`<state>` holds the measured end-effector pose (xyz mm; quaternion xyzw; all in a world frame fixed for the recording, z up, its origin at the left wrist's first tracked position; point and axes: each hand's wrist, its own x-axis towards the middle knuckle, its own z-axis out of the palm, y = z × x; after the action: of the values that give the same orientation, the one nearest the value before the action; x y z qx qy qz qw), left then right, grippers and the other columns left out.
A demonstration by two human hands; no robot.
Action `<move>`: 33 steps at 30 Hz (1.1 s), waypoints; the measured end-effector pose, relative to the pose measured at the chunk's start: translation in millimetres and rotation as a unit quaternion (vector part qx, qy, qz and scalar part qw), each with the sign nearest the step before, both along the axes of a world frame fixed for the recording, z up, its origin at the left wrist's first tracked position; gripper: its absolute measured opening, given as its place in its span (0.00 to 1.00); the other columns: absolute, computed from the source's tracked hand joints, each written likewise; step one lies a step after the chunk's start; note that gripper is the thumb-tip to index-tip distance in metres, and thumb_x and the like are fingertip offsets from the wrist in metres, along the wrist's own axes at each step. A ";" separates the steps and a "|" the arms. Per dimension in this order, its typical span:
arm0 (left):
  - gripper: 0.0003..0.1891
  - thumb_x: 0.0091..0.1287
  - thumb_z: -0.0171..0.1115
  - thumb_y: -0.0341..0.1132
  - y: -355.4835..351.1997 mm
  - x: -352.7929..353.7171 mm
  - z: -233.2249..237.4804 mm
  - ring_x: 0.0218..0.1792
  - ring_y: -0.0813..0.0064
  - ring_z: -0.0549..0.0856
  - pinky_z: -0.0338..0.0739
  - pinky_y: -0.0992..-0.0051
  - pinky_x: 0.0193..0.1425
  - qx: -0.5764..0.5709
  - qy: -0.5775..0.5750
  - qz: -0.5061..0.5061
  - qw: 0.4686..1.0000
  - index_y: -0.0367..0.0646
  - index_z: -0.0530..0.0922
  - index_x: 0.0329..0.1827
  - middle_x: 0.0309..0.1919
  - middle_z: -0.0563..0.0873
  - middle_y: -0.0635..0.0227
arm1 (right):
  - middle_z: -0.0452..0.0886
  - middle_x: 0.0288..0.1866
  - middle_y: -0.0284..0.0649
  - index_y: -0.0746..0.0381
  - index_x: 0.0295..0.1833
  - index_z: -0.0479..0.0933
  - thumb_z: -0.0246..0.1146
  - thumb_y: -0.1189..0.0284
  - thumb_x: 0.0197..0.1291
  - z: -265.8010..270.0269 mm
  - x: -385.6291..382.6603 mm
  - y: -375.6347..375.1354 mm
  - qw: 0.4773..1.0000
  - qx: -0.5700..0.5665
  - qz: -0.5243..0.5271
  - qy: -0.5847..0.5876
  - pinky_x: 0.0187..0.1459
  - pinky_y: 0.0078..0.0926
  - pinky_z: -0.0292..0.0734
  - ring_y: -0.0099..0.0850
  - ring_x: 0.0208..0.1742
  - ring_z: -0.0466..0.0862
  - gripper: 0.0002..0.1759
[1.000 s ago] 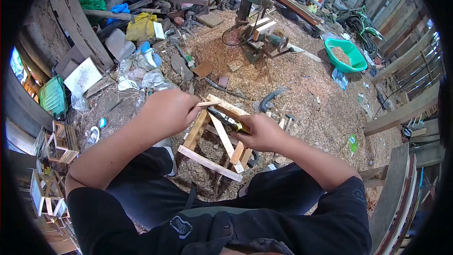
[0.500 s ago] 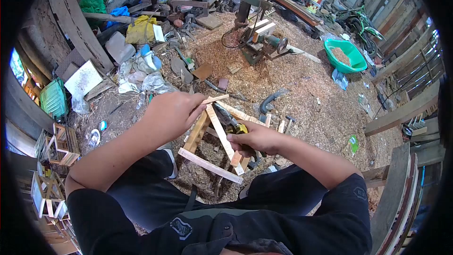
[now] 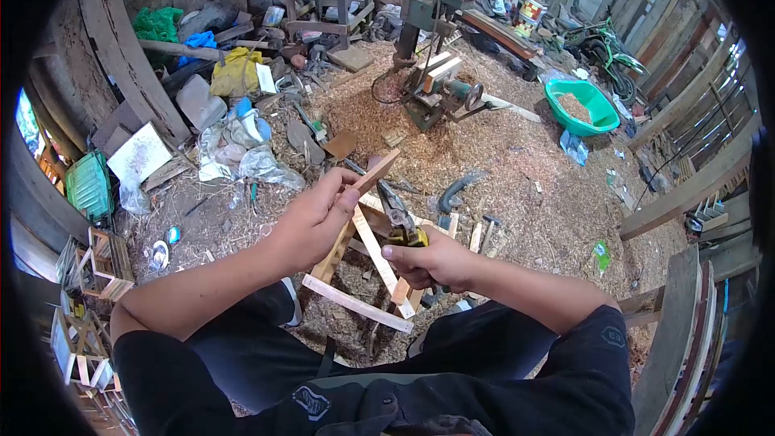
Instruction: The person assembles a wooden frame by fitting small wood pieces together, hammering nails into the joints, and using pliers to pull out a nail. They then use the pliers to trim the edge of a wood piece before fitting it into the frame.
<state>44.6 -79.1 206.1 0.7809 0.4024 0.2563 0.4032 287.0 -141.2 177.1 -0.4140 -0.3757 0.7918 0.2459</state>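
Observation:
A small flat strip of wood (image 3: 378,172) is pinched in my left hand (image 3: 311,222), its free end pointing up and right. My right hand (image 3: 436,258) grips pliers (image 3: 395,208) with yellow-and-black handles; their metal jaws point up beside the strip. Whether the jaws touch the strip I cannot tell. Below both hands, a frame of pale wooden pieces (image 3: 358,302) stands between my legs, partly hidden by the hands.
A machine with a handwheel (image 3: 464,93) stands ahead on shavings. Beyond it to the right are a green basin (image 3: 581,109) and a green bicycle. A hammer (image 3: 489,230) lies right of the frame. Small wooden frames (image 3: 83,339) are stacked at left.
My left hand has turned and lifted the wood strip, so its broad face now shows. The pliers are more upright, with their jaws in clearer view. The camera view has shifted slightly.

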 end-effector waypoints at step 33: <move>0.20 0.90 0.43 0.47 16.4 -4.5 -2.6 0.33 0.78 0.75 0.73 0.71 0.39 -0.018 -0.083 0.055 0.995 0.38 0.76 0.54 0.29 0.74 0.70 | 0.87 0.27 0.34 0.66 0.46 0.86 0.73 0.47 0.70 -2.6 15.5 14.6 0.907 0.256 -0.064 -0.327 0.32 0.28 0.80 0.23 0.29 0.86 0.28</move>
<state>40.1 -62.8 203.5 0.7263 0.4144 0.3344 0.4347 302.6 -126.6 174.5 -0.5955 -0.5977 0.4712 0.2572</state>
